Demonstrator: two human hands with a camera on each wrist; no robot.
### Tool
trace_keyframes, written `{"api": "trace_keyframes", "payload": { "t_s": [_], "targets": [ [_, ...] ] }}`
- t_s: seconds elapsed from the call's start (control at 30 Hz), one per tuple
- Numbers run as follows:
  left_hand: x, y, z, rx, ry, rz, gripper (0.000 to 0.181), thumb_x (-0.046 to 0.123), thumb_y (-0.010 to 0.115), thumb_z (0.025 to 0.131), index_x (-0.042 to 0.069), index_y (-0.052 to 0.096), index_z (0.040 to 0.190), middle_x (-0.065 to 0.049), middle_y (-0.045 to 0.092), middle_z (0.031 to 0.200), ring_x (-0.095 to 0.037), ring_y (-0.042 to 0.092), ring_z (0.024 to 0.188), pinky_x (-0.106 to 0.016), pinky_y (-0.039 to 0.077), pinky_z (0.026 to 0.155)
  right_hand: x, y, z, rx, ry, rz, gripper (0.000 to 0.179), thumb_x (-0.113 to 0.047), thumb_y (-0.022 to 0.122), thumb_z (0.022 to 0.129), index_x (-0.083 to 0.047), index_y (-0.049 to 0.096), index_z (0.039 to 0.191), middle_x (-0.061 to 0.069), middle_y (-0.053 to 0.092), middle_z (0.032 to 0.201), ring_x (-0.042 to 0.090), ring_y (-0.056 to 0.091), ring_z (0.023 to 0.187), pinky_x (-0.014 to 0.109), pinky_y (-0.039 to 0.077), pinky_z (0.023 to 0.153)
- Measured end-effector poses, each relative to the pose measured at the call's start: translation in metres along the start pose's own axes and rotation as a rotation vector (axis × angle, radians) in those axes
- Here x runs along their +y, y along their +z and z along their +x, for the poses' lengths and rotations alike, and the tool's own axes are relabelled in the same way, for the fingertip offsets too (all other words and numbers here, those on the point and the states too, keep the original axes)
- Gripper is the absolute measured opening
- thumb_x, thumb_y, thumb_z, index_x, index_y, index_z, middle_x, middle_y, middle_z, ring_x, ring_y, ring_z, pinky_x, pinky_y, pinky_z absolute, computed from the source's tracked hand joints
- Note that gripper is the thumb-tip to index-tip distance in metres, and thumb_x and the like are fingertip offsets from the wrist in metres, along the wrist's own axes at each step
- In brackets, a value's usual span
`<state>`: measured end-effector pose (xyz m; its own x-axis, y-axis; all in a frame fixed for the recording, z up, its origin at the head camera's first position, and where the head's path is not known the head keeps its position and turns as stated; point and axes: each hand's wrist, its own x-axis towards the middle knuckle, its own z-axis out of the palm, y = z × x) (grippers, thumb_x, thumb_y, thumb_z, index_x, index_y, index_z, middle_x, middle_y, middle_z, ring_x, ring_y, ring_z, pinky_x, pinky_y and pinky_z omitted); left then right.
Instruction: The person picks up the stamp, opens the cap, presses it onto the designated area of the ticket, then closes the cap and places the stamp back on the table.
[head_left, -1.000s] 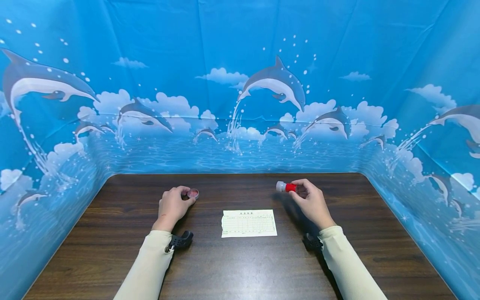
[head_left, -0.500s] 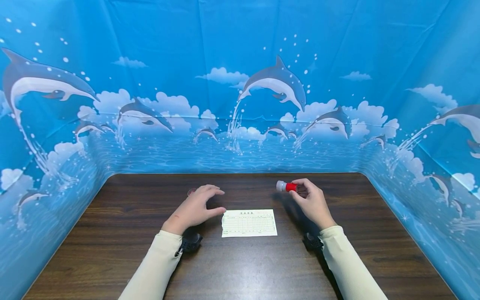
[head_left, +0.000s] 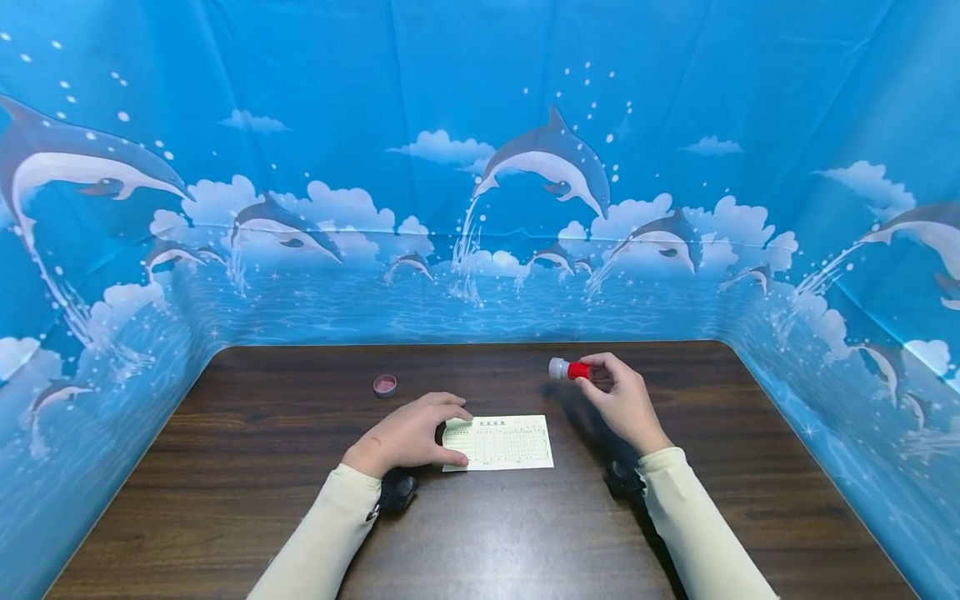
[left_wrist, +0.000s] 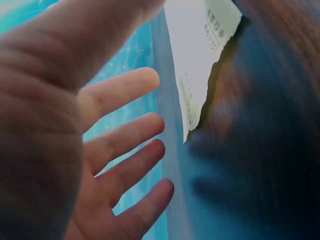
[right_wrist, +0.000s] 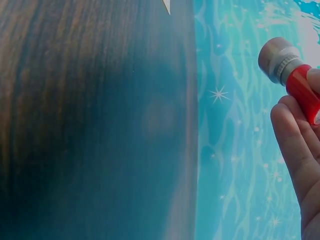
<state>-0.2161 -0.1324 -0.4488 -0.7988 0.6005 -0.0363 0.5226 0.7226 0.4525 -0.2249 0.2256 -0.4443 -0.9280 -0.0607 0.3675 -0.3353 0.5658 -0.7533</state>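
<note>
My left hand (head_left: 412,433) is at the left end of a printed paper form (head_left: 513,442), its fingers spread and curving over that edge. In the left wrist view the fingers (left_wrist: 135,132) stand apart from one another, and the form's ragged edge (left_wrist: 212,70) shows beyond them. Whether the thumb touches the paper I cannot tell. My right hand (head_left: 622,404) pinches a small red stamp (head_left: 578,371) between thumb and fingers, held sideways above the table. Its translucent whitish end (right_wrist: 279,60) points left and away from the hand.
A small round cap (head_left: 385,385) with a pinkish-red inside lies on the dark wooden table (head_left: 225,467), behind the left hand. A blue dolphin-print curtain (head_left: 337,283) rises along the table's back and side edges.
My left hand has let go of the round cap and moved right and nearer, to the form's left edge. The right hand still holds the stamp in about the same place.
</note>
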Motion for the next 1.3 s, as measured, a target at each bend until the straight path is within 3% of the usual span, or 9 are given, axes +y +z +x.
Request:
{"api": "trace_keyframes", "payload": {
  "t_s": [0.63,0.8,1.0,1.17,1.3],
  "targets": [
    [-0.0022,0.0037,-0.0008,-0.037,-0.010,0.025,0.061,0.048,0.085,0.083,0.025,0.068,0.136,-0.003,0.049,0.153,-0.028,0.044,0.143,-0.050,0.041,0.114,0.0027,0.0032,-0.0014,-0.021,0.002,-0.012,0.031,-0.007,0.076,0.094,-0.005,0.066,0.123,0.012,0.071,0.108,0.024,0.068,0.092,0.046,0.061,0.088],
    [-0.0006,0.0029,0.0000,-0.039,-0.010,0.036,0.059,0.046,0.083,0.086,0.025,0.067,0.139,-0.005,0.049,0.154,-0.029,0.044,0.143,-0.052,0.040,0.115,0.0031,0.0031,-0.0016,-0.029,-0.007,-0.023,0.030,-0.011,0.077,0.094,-0.007,0.066,0.122,0.010,0.071,0.108,0.022,0.066,0.092,0.038,0.061,0.084],
    [-0.0003,0.0048,0.0028,-0.030,-0.031,0.087,0.056,0.043,0.078,0.092,0.023,0.065,0.143,-0.006,0.049,0.153,-0.028,0.045,0.142,-0.051,0.040,0.115,0.0028,0.0035,-0.0029,-0.059,0.002,0.024,0.030,-0.010,0.075,0.096,-0.007,0.063,0.124,0.011,0.069,0.104,0.024,0.068,0.084,0.025,0.059,0.072],
    [-0.0002,0.0069,0.0045,-0.009,-0.049,0.110,0.055,0.044,0.077,0.093,0.022,0.066,0.142,-0.006,0.051,0.152,-0.028,0.048,0.140,-0.049,0.042,0.114,0.0029,0.0044,-0.0034,-0.074,0.018,0.091,0.031,-0.006,0.072,0.097,-0.004,0.059,0.126,0.017,0.068,0.105,0.034,0.072,0.085,0.028,0.062,0.071],
    [-0.0003,0.0069,0.0036,0.024,-0.072,0.091,0.056,0.045,0.077,0.093,0.021,0.065,0.142,-0.008,0.051,0.152,-0.029,0.048,0.140,-0.048,0.044,0.113,0.0031,0.0051,-0.0029,-0.058,0.016,0.101,0.030,-0.003,0.071,0.097,-0.003,0.060,0.124,0.019,0.069,0.107,0.031,0.073,0.084,0.026,0.062,0.072]
  ]
}}
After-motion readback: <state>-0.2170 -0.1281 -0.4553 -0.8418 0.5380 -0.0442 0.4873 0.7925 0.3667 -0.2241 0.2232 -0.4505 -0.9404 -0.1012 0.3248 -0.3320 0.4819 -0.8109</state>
